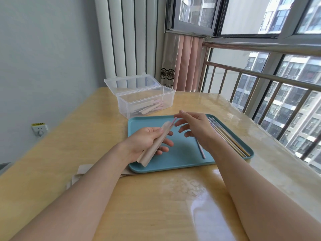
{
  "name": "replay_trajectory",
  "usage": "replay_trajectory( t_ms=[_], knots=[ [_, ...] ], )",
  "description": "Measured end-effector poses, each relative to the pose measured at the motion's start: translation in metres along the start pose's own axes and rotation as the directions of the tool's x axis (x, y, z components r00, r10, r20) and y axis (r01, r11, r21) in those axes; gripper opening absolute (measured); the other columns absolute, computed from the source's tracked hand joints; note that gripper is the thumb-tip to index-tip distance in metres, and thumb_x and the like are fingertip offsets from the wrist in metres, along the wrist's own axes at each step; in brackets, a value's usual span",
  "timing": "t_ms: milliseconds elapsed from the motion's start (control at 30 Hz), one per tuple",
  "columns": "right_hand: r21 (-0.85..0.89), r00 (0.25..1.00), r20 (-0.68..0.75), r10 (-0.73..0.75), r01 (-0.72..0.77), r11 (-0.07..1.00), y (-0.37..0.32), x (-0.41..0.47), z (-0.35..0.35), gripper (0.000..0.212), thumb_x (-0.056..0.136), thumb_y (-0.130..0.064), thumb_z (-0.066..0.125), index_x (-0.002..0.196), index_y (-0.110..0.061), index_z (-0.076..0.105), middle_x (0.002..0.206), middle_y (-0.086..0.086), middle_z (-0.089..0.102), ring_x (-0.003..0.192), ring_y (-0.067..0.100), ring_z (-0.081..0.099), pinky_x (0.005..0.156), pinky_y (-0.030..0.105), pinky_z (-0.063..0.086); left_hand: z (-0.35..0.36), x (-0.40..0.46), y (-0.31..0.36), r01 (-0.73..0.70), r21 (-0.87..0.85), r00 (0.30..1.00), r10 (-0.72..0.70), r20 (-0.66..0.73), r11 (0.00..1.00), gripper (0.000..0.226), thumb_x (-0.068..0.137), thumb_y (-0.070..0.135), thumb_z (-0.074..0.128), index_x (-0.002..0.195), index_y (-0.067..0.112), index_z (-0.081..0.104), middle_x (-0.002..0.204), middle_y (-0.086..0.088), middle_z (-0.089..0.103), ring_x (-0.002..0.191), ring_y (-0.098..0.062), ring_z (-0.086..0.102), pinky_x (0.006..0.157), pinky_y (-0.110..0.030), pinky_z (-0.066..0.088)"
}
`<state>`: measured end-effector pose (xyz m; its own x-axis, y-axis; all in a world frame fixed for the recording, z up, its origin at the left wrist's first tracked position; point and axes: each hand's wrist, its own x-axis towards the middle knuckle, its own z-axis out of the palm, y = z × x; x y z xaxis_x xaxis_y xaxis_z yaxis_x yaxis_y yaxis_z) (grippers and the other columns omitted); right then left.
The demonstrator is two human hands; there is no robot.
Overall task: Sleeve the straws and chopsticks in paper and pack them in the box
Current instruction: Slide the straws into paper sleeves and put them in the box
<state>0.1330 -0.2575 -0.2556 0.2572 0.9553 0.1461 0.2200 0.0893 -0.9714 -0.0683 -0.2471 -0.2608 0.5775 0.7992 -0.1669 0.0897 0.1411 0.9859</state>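
The left hand grips a paper sleeve; the right hand, fingers loosely spread, pinches a straw poking from its far end. Feeding it straight along the sleeve should avoid buckling; the box waits beyond both hands on the bench

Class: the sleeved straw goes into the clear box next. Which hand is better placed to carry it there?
Left. The left hand already holds the paper sleeve, and the clear box sits on its side; the right hand only touches the straw's tip.
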Motion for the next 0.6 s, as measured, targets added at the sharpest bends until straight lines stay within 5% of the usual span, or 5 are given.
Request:
replay_trajectory(
  t_ms=[100, 167, 267, 467, 600],
  knots=[
    [-0.542, 0.938, -0.293, -0.187, -0.001, 0.84, 0.008, 0.01, -0.019, 0.045, 0.093, -0.037, 0.067, 0.063, -0.004, 0.061, 0.056, 0.005, 0.057, 0.049, 0.017, 0.046, 0.053, 0.029, 0.038, -0.001, 0.001, -0.001, -0.01, 0.018, 0.999, 0.01, -0.03, 1.0, 0.033, 0.107, 0.028, 0.042, 0.115, 0.009, 0.068, 0.079, -0.004, 0.069, 0.061, -0.013, 0.063, 0.056, -0.023, 0.053],
    [-0.734, 0.962, -0.259, -0.09, -0.135, 0.666, 0.012, 0.01, -0.027, 0.051, 0.082, -0.037, 0.076, 0.054, -0.008, 0.044, 0.051, 0.002, 0.043, 0.048, 0.018, 0.039, 0.049, 0.029, 0.031, -0.002, 0.003, -0.002, -0.012, 0.017, 0.999, 0.013, -0.048, 1.0, 0.032, 0.106, 0.026, 0.045, 0.114, 0.008, 0.07, 0.077, -0.003, 0.065, 0.06, -0.012, 0.06, 0.057, -0.024, 0.053],
    [-0.846, 0.979, -0.165, 0.116, -0.201, 0.493, 0.012, 0.011, -0.025, 0.049, 0.077, -0.037, 0.082, 0.058, -0.009, 0.046, 0.057, 0.005, 0.049, 0.054, 0.019, 0.047, 0.05, 0.03, 0.036, -0.004, 0.005, -0.004, 0.009, -0.013, 0.999, -0.01, -0.051, 1.0, 0.032, 0.106, 0.025, 0.047, 0.113, 0.005, 0.07, 0.079, -0.004, 0.061, 0.061, -0.012, 0.058, 0.059, -0.025, 0.055],
    [-0.717, 0.972, -0.006, 0.233, -0.167, 0.677, 0.009, 0.009, -0.024, 0.033, 0.083, -0.023, 0.077, 0.063, -0.003, 0.061, 0.058, 0.009, 0.052, 0.052, 0.021, 0.046, 0.057, 0.032, 0.039, -0.004, 0.003, -0.004, 0.055, -0.018, 0.997, -0.055, -0.048, 0.998, 0.034, 0.107, 0.023, 0.044, 0.116, 0.0, 0.068, 0.08, -0.007, 0.056, 0.061, -0.014, 0.057, 0.058, -0.024, 0.055],
    [-0.051, 0.975, 0.144, 0.169, -0.163, 0.985, 0.007, 0.004, -0.014, 0.017, 0.094, -0.012, 0.067, 0.082, 0.0, 0.065, 0.066, 0.008, 0.057, 0.052, 0.013, 0.048, 0.052, 0.023, 0.044, -0.005, 0.004, -0.003, 0.069, 0.015, 0.997, -0.069, -0.044, 0.997, 0.035, 0.107, 0.024, 0.043, 0.116, 0.001, 0.067, 0.08, -0.007, 0.055, 0.059, -0.014, 0.056, 0.055, -0.023, 0.053]
  ],
)
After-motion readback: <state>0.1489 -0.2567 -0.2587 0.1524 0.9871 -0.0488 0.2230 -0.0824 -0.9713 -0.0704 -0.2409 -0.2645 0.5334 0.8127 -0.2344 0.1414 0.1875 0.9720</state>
